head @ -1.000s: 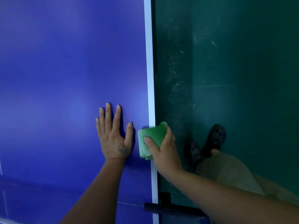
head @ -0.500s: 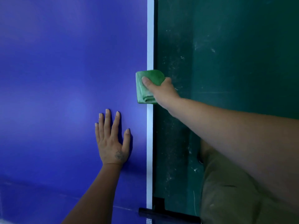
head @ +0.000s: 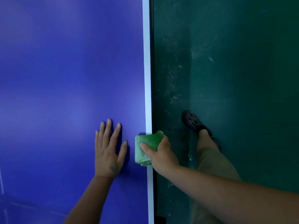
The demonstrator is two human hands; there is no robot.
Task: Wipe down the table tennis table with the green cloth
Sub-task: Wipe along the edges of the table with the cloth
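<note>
While two hands show, one green cloth.

Table tennis table: uniform deep blue top with paler, glossy patches of reflected light ahead of the left hand. A plain white stripe borders the blue edge, running between the two hands. Cloth under the right hand: bright green, unpatterned, its folded layers showing as paler green bands. Floor to the right of the right hand: dark green, flecked with whitish scuffs and dust. Shoe beyond the right hand: black, perforated with round holes. Trouser leg: plain khaki.
</note>
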